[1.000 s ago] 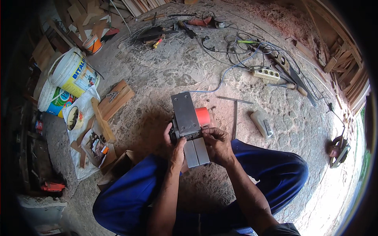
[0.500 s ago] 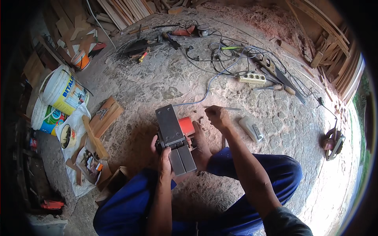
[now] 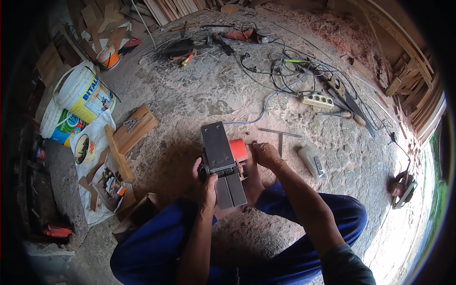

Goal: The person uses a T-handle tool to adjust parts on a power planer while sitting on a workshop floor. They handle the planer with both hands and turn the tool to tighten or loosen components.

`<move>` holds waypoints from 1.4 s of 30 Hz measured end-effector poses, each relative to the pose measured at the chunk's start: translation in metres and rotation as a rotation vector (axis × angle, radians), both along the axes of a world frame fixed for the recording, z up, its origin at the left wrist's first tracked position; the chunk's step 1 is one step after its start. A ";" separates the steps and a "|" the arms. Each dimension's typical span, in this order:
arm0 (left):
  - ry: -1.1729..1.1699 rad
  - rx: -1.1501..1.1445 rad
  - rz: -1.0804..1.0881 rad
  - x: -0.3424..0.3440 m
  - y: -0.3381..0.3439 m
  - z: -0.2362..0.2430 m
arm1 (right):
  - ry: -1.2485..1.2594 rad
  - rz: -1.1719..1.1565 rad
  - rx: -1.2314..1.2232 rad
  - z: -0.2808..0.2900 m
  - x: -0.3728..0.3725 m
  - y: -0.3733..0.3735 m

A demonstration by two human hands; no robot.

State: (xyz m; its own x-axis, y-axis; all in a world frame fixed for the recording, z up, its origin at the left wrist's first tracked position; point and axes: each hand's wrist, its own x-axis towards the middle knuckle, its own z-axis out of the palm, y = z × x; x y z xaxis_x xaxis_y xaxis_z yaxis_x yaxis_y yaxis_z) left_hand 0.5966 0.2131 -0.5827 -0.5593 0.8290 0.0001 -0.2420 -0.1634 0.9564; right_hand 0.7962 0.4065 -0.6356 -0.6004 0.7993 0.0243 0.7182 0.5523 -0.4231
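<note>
An electric planer (image 3: 219, 152) lies upside down in front of my knees, its grey sole plate facing up and its orange body (image 3: 239, 149) on the right. My left hand (image 3: 206, 183) grips the planer's left side near the middle. My right hand (image 3: 266, 154) rests against the orange body with its fingers curled. I cannot see whether anything small is inside those fingers. A thin T-shaped metal key (image 3: 280, 137) lies on the stone floor just beyond my right hand.
A grey tool part (image 3: 311, 160) lies to the right, with a power strip (image 3: 317, 99) and tangled cables (image 3: 280, 71) beyond it. Two plastic buckets (image 3: 83, 92) and wood blocks (image 3: 135, 128) sit at left. A power tool (image 3: 403, 187) lies far right.
A second ago both hands were on the planer. My right hand then reached out over the floor to the right and is now back at the orange body. The left hand kept its grip.
</note>
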 end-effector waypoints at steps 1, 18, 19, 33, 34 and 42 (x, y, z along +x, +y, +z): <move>-0.008 -0.005 0.002 0.001 0.000 0.001 | -0.014 -0.002 0.010 0.003 -0.002 -0.002; 0.142 -0.003 0.053 0.005 0.006 -0.015 | 0.298 0.417 -0.260 0.153 -0.029 -0.071; 0.099 0.004 0.040 0.006 0.006 -0.013 | 0.275 0.416 -0.230 0.152 -0.030 -0.071; 0.120 0.018 0.113 -0.001 0.007 -0.020 | 0.053 0.529 0.061 0.139 -0.040 -0.065; 0.164 -0.003 0.121 0.001 0.008 -0.018 | 0.048 0.535 0.075 0.137 -0.038 -0.065; 0.424 -0.053 0.180 0.001 0.003 -0.003 | 0.008 0.530 0.090 0.130 -0.039 -0.063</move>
State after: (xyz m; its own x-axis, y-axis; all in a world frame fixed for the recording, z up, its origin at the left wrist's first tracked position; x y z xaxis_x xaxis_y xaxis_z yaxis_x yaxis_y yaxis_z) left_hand 0.5980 0.2162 -0.5853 -0.6541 0.7237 0.2202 0.2001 -0.1151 0.9730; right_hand 0.7575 0.3432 -0.5053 -0.9207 0.3811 0.0848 0.3278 0.8726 -0.3620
